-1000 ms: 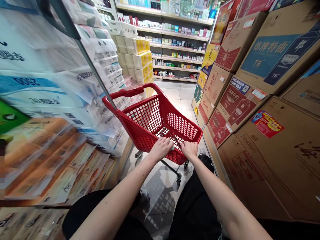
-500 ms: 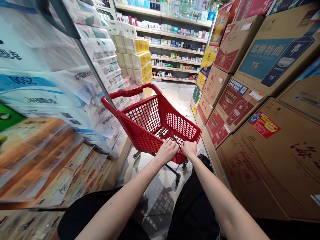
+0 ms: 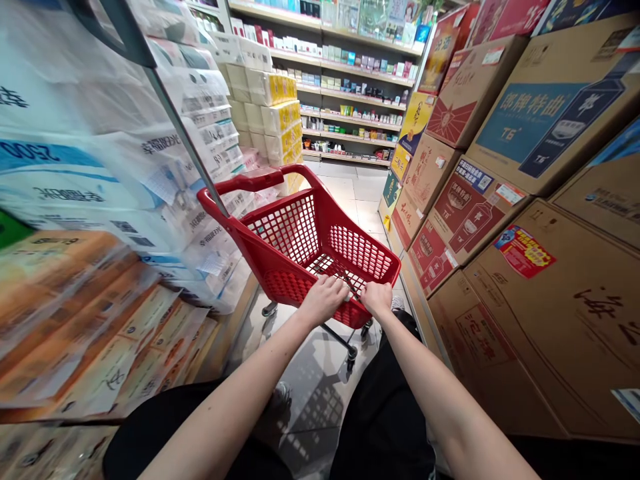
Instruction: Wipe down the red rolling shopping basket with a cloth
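Gripping the near rim of a red shopping cart [image 3: 300,233], the left hand [image 3: 324,299] and the right hand [image 3: 379,297] are closed over the plastic edge, knuckles up. They are set close side by side but are not touching.

Cart: the mesh basket extends forward from both hands, on castors over a tiled floor [image 3: 320,393]. Its handle [image 3: 250,181] is at the far end, beyond the left hand.

Right of the right hand: stacked cartons [image 3: 550,107], with "T6" printed on a blue label.

Left of the left hand: blurred tissue packs [image 3: 75,187], writing not legible.

Far ahead: stocked shelves [image 3: 360,100].
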Motion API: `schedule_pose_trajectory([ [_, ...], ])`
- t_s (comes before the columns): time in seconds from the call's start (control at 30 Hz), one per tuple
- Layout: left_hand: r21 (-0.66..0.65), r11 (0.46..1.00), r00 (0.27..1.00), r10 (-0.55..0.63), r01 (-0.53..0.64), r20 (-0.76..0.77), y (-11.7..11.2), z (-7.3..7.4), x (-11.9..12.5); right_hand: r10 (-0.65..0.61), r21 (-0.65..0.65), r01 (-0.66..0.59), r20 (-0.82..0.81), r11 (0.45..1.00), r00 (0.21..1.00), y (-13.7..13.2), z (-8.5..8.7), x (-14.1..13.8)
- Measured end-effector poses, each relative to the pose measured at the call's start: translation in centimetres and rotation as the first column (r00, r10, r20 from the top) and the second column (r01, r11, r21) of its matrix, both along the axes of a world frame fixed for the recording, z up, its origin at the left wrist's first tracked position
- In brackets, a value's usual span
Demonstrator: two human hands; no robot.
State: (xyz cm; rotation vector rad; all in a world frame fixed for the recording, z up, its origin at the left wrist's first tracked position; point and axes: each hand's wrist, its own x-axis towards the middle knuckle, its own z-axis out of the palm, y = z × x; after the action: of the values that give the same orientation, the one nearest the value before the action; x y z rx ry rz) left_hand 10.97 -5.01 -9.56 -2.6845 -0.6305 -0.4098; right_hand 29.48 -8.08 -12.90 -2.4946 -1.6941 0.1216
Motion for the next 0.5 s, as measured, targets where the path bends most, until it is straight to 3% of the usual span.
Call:
schedule_pose_trajectory([
  [0.23,0.062,0.985,0.987,0.159,-0.16,0.029,4.5,1.5,-5.2,-0.013,-0.019,0.013,-0.006,1.0,1.0,-0.2,0.3,-0.2],
  [0.33,0.065,0.982,0.984,0.177,-0.179,0.034,4.2,1.3,-5.0,-0.014,-0.029,0.014,-0.005,0.999,1.0,-0.3,0.2,-0.4],
  [0.5,0.031,0.991,0.991,0.132,-0.133,0.036,1.4,0.5,-2.3,-0.01,-0.013,0.01,0.004,1.0,1.0,-0.5,0.1,-0.7],
])
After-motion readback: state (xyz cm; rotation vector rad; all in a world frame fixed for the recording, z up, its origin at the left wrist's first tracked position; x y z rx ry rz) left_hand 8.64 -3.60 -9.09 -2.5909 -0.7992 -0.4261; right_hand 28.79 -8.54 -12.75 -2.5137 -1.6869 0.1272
